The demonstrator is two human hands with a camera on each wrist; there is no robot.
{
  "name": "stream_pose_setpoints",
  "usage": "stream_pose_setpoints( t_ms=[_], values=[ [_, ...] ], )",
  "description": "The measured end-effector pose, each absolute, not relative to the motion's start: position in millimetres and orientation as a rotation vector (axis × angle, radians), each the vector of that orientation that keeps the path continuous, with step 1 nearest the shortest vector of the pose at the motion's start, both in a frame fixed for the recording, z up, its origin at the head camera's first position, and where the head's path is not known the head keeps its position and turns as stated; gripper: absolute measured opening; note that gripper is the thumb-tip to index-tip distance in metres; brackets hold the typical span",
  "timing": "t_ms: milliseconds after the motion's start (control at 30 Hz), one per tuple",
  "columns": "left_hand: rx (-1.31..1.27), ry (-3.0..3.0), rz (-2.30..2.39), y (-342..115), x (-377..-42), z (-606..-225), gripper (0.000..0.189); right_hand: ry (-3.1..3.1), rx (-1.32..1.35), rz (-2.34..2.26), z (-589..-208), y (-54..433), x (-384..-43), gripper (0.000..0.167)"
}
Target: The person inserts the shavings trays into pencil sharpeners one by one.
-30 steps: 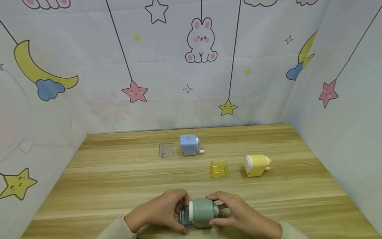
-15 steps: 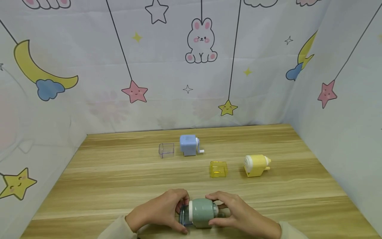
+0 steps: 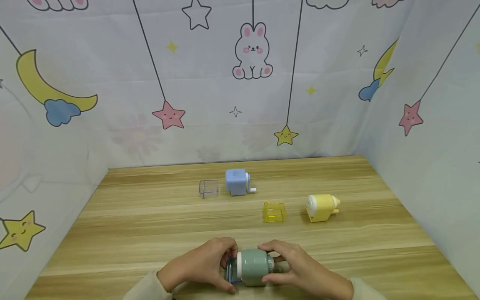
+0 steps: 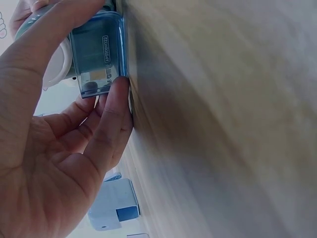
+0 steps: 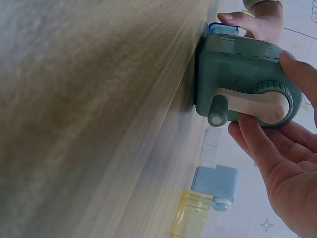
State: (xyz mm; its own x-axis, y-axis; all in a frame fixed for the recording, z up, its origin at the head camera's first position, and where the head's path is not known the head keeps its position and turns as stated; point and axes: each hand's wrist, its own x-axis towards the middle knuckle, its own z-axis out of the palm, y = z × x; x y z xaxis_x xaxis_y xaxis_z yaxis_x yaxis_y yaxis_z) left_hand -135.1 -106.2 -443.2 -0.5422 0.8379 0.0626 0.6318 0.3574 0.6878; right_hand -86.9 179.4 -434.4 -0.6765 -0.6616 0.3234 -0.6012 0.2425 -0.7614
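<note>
A green crank pencil sharpener (image 3: 255, 266) sits on the table near the front edge. Its clear bluish shavings drawer (image 4: 96, 54) sticks out from the left end of the body. My left hand (image 3: 204, 264) pinches that drawer between the thumb on the near side and fingers on the far side. From the right, my right hand (image 3: 305, 268) grips the green body with thumb and fingers on opposite sides, around the crank end. In the right wrist view the pale crank arm (image 5: 252, 105) ends in a green knob (image 5: 218, 111), and the fingertips lie beside it.
Farther back stands a blue crank sharpener (image 3: 236, 182), with a clear drawer (image 3: 209, 188) lying to its left. A yellow sharpener (image 3: 322, 207) stands at the right, and a yellow transparent drawer (image 3: 275, 212) lies left of it. Printed cloth (image 3: 210, 83) rises behind the table.
</note>
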Motion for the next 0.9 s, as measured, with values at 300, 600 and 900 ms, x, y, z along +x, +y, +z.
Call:
stream_pose_setpoints(
  t_ms=[300,600,900],
  values=[
    [1.315,2.325,0.975,-106.0,-134.7,-443.6,0.056,2.433,-1.254,-1.434,-434.8,179.3,-86.5,0.054],
    [1.311,2.320,0.980,-105.7,-134.5,-443.2,0.056,2.432,-1.259,-1.431,-435.0,179.7,-86.5,0.055],
    [1.315,2.325,0.978,-105.0,-134.6,-444.7,0.056,2.417,-1.235,-1.439,-434.4,179.4,-86.2,0.055]
  ],
)
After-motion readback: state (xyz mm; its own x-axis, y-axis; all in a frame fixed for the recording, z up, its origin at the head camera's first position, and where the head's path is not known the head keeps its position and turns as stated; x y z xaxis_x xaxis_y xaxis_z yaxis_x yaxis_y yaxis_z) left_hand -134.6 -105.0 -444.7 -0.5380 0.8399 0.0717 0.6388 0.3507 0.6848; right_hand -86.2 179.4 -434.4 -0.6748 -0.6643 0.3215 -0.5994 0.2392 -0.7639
